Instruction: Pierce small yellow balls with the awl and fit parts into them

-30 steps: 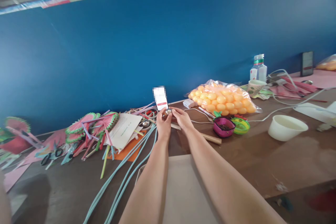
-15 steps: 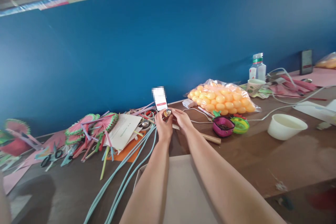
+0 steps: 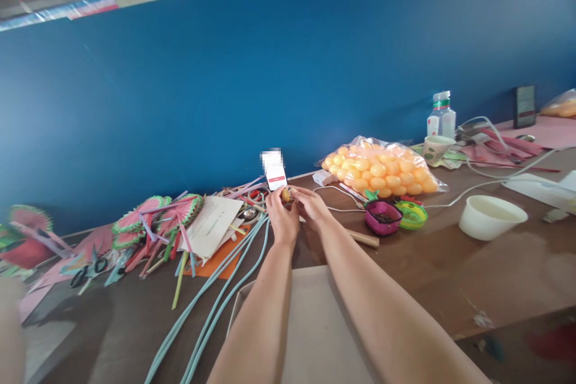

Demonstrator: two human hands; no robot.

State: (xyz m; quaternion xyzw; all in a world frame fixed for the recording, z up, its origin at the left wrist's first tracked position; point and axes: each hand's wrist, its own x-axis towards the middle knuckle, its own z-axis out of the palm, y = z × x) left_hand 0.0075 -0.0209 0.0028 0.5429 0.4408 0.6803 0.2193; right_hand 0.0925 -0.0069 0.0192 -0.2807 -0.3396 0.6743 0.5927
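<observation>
A small round yellow-and-silver object [image 3: 287,194] is pinched between the fingertips of both hands, over the middle of the table. My left hand [image 3: 281,216] is closed on its left side, and my right hand [image 3: 311,207] is closed on its right. The fingers cover part of the object, so its exact kind does not show. Just behind my fingertips stands a phone [image 3: 276,179] with a lit screen. Left of my left hand lies a shiny silver round piece [image 3: 249,213]. Beneath my forearms is a pale box [image 3: 319,324].
Right of my hands are a wooden stick [image 3: 363,239], a purple container [image 3: 382,217], a bag of orange balls [image 3: 382,171] and a white bowl [image 3: 490,218]. Leftward lie paper fans [image 3: 180,216], scissors [image 3: 87,267] and pale blue tubes [image 3: 225,270]. A blue partition [image 3: 270,72] stands behind.
The object has turned in my fingers: its yellow side faces me now, where its silver side showed before. Both hands have stayed in nearly the same place.
</observation>
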